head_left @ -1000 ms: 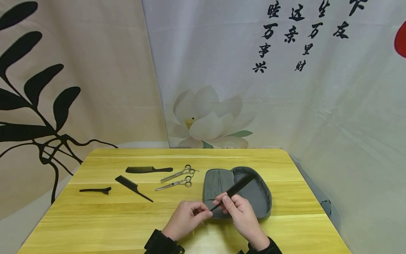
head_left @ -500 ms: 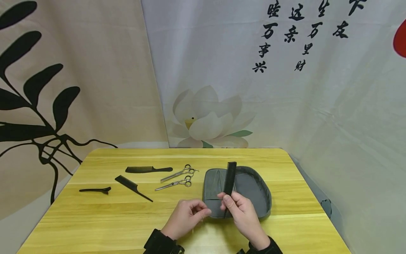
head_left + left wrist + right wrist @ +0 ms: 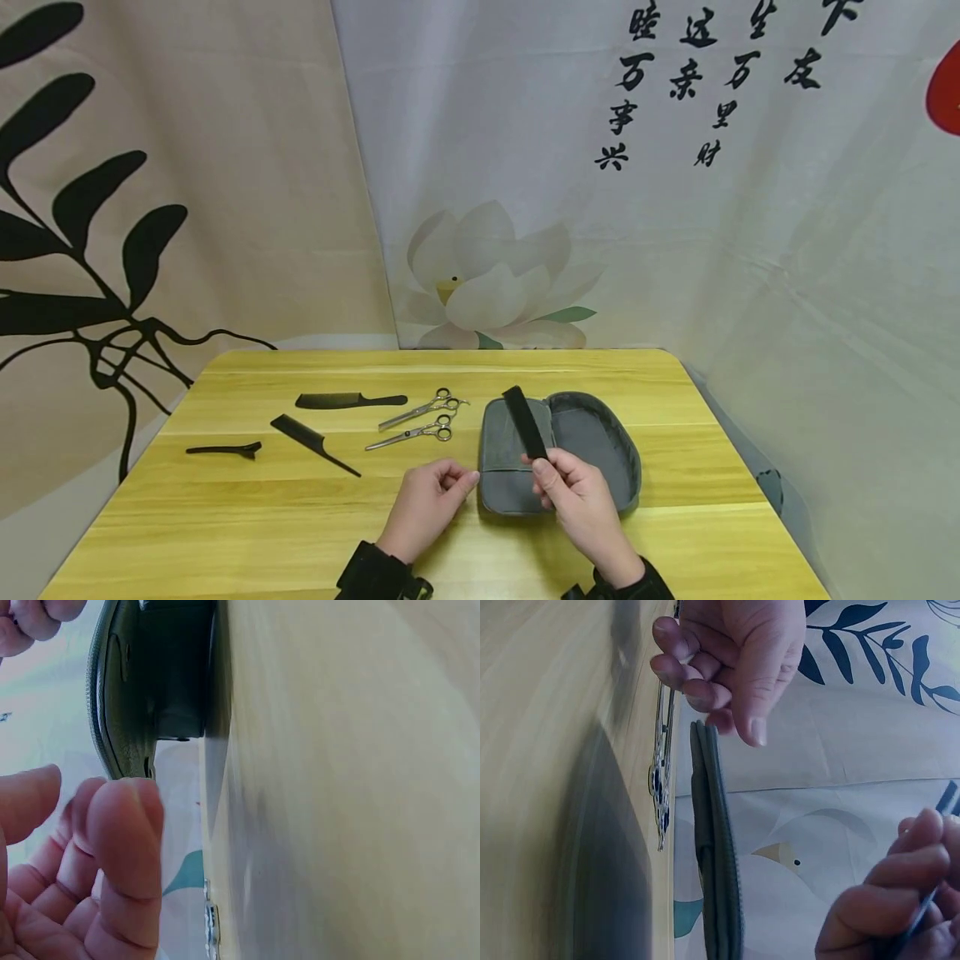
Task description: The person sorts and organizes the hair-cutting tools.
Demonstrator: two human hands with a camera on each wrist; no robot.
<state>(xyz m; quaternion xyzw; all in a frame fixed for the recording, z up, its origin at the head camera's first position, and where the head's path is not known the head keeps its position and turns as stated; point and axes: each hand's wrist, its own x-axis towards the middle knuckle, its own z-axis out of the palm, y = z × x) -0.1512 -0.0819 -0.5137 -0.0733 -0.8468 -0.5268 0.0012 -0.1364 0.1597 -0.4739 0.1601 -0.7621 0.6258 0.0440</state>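
Note:
My right hand (image 3: 581, 504) pinches a black tail comb (image 3: 525, 422) between thumb and fingers. Its toothed end points up and to the left over the left half of a grey case (image 3: 596, 446), which lies unfolded on the table; the tail is hidden by the hand. Beside the case's left edge is my left hand (image 3: 423, 508), its fingers loosely curled with nothing in them. In the left wrist view, thumb and fingertips stand apart, close to the rim of the case (image 3: 127, 697).
Two pairs of silver scissors, one upper (image 3: 423, 410) and one lower (image 3: 416, 434), lie left of the case. Farther left are a handled black comb (image 3: 330, 402), another tail comb (image 3: 302, 433) and a black hair clip (image 3: 243, 451). A printed curtain (image 3: 480, 167) hangs behind the table.
The left hand has let go of the comb's tail and moved slightly left. In the right hand, the comb has swung from leaning right, through upright, to leaning left.

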